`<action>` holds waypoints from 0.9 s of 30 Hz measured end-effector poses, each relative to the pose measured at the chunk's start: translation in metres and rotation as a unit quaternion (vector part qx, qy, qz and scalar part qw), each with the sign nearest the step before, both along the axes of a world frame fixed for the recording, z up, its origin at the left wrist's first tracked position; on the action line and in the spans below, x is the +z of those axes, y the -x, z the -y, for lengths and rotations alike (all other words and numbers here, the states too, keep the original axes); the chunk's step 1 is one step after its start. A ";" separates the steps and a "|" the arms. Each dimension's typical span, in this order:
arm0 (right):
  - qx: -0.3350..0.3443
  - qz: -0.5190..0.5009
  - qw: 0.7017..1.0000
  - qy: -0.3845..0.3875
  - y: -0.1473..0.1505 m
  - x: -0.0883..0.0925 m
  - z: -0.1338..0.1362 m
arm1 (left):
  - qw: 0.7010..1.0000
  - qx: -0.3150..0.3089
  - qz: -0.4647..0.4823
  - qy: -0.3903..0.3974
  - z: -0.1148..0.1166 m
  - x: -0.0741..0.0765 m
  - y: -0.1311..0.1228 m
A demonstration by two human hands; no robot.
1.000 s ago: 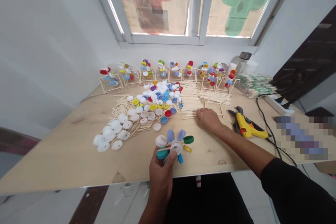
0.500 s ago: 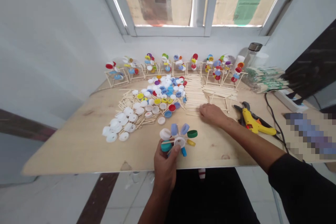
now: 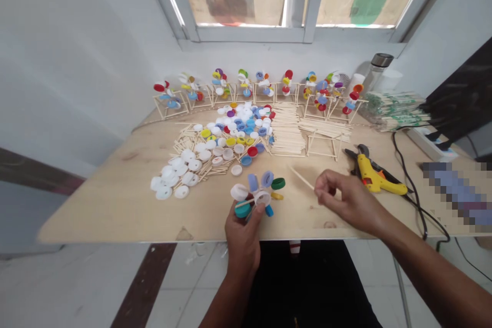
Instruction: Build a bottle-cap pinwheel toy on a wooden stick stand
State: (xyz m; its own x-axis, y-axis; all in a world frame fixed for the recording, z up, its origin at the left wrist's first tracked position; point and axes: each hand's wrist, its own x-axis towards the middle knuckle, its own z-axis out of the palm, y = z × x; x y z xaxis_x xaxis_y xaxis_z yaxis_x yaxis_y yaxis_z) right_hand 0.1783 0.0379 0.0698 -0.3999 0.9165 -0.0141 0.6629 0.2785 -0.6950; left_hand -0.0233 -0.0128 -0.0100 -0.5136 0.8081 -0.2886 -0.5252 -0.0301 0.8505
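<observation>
Near the table's front edge, my left hand (image 3: 244, 236) grips a wheel of bottle caps (image 3: 262, 198), its thumb on the white centre cap. White, blue, green, yellow and teal caps ring that centre on sticks. To the right, my right hand (image 3: 342, 195) pinches one end of a thin wooden stick (image 3: 302, 178), which points up and left toward the wheel without touching it. Beyond the hands lie a stack of sticks (image 3: 286, 130) and a small stick frame (image 3: 323, 146). Loose caps (image 3: 186, 164) are heaped over more sticks on the left.
Several stick frames with cap wheels (image 3: 246, 93) line the wall. A yellow glue gun (image 3: 378, 177) and its cable lie at right, near a power strip (image 3: 432, 143). Bagged sticks (image 3: 397, 110) and a bottle (image 3: 376, 74) stand behind.
My right hand has left the stick stack, moving right and toward me with one stick pinched in it. The cap wheel stays in my left hand. The view has shifted slightly.
</observation>
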 end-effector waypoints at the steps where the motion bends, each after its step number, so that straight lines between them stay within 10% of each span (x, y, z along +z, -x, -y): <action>1: 0.007 -0.027 0.999 0.026 0.003 -0.001 0.010 | 1.000 0.001 -0.006 0.003 0.000 0.001 -0.001; 7: 0.034 -0.039 0.993 0.108 0.027 -0.013 0.037 | 0.999 0.017 -0.036 -0.010 0.001 -0.002 -0.006; 27: 0.018 0.044 0.999 -0.010 0.041 -0.016 0.038 | 0.987 0.021 -0.157 -0.036 0.000 -0.008 -0.008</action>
State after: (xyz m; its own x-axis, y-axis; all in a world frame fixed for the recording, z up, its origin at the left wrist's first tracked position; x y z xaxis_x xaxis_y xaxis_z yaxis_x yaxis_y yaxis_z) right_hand 0.1372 0.0003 0.0537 -0.4306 0.9020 -0.0321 0.7106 0.3169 -0.6282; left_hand -0.0156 -0.0131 -0.0182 -0.6025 0.7963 -0.0530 -0.2336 -0.1125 0.9658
